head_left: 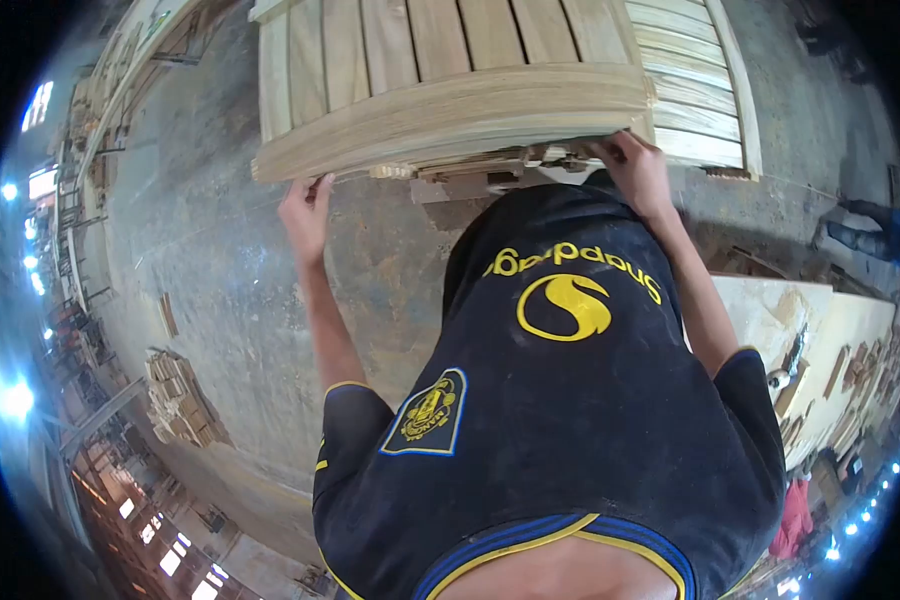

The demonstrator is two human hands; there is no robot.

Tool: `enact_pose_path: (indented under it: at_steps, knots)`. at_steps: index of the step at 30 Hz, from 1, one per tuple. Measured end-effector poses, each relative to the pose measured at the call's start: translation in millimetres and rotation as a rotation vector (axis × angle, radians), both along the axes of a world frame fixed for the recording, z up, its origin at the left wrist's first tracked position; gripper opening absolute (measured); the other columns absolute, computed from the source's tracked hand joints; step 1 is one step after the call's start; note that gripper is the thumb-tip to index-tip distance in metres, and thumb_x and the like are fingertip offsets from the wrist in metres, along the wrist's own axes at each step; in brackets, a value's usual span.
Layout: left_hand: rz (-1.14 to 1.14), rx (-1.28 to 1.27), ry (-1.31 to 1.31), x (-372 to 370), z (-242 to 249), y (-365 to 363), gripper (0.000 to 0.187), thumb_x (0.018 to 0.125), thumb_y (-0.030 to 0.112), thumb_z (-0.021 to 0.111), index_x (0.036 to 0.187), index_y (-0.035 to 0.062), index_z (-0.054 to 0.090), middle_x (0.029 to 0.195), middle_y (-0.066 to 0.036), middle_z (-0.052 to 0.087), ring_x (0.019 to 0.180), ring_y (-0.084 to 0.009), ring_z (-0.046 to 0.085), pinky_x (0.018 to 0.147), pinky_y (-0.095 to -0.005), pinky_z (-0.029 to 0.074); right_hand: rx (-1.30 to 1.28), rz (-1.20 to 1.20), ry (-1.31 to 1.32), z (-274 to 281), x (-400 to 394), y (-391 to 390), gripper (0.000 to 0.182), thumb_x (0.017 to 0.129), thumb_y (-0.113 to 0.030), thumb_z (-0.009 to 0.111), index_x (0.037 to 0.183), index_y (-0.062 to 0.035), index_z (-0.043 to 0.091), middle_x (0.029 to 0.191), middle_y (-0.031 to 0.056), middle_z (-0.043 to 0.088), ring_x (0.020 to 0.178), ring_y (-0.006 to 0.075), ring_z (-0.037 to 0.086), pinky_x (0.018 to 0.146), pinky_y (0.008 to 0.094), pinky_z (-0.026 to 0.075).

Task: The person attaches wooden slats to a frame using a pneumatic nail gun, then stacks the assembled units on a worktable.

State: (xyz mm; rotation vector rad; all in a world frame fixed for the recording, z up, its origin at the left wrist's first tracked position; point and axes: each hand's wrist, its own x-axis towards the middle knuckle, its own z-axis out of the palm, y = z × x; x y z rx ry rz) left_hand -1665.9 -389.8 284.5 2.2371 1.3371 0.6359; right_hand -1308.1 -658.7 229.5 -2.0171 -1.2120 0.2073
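Note:
A slatted wooden panel (460, 100) of pale boards, with a thick rail along its near edge, fills the top middle of the view. Below the rail's left end is my left hand (307, 208), thumb and fingers closed at the lower edge. My right hand (638, 172) is bent around the rail's right end, its fingers curled against the edge and their tips partly hidden. Both hands appear to grip the panel. Under the rail, between my hands, lie wooden strips and pieces (490, 168), partly covered by my shirt.
Another slatted panel (685, 75) lies at the upper right, beside and partly behind the first. Stacked wood pieces (178, 398) rest on the concrete floor (240, 290) at left. A pale table (840, 335) with wood offcuts stands at right. A person's leg (865, 238) shows at the far right.

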Motion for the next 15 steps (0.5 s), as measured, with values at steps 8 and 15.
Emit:
enact_pose_path:
  at_steps: [8,15]
  knots:
    - [-0.093,0.053,0.139,0.5,-2.3,-1.7,0.021,0.083,0.015,0.067,0.095,-0.0017,0.065,0.080,-0.015,0.065,0.065,-0.0166,0.059,0.064,-0.0290,0.048,-0.062,-0.086,-0.086,-2.3,-7.7,1.0,0.028,0.080,-0.026,0.067,0.072,-0.0007,0.058,0.069,0.0147,0.059,0.064,0.0335,0.061,0.057,0.0415,0.049]
    - [-0.109,0.095,0.142,-2.3,-10.7,6.5,0.021,0.083,0.016,0.067,0.095,-0.0010,0.065,0.078,-0.016,0.064,0.065,-0.0152,0.059,0.064,-0.0281,0.048,0.068,-0.057,-0.083,-18.2,-4.1,1.3,0.027,0.079,-0.025,0.068,0.071,-0.0014,0.057,0.067,0.0142,0.058,0.061,0.0334,0.060,0.054,0.0414,0.048]
